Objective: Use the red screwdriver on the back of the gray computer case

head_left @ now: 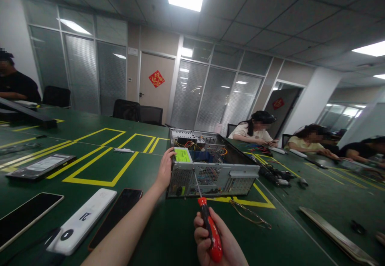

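An open desktop computer case (216,170) lies on its side on the green table, with its rear panel facing me. A power supply with a yellow-green label (183,155) sits in its left rear corner. My left hand (165,170) grips the case at that corner, fingertips over the edge by the power supply. My right hand (215,238) is closed round the handle of a red and black screwdriver (210,228). The screwdriver's shaft points up to the rear panel just right of the power supply; whether its tip sits in a screw I cannot tell.
On the left lie a hard drive (42,166), a white device marked 21 (82,220) and two phones (30,216). Thin wires (251,214) and a long metal strip (337,234) are on the right. Black cables (276,174) lie beyond the case; several people sit around the table.
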The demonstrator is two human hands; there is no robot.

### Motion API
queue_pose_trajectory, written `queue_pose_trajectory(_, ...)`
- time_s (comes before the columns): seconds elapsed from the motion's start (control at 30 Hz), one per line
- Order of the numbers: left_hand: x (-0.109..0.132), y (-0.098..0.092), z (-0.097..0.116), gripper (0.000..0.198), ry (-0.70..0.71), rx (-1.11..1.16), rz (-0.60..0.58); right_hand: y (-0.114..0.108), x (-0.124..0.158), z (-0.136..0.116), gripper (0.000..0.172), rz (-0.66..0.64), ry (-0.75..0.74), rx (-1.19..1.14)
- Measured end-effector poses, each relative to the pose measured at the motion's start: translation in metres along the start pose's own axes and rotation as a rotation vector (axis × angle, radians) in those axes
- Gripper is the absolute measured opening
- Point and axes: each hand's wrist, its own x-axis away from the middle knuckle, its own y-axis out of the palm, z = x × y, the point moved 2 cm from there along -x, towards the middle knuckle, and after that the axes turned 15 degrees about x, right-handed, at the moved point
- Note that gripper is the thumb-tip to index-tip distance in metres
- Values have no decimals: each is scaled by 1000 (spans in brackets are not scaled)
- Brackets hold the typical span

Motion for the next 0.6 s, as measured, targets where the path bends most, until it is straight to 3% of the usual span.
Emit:
queue_pose_trajectory(0.07,0,0,0,44,-3,1,2,0,0,0,36,9,1,69)
queue_pose_trajectory(0.17,0,0,-1,44,-3,4,6,0,0,0,41,-95,17,115)
queue_pose_trajectory(0.33,0,0,0,44,-16,2,-1,-3,-1,-3,37,-190,1,20)
queue_pose_trajectory(0.47,0,0,0,44,-8,-6,2,-1,0,-1,28,-35,40,4)
queue_pose_trajectory(0.6,0,1,1,44,0,-5,5,5,2,1,46,164,41,93)
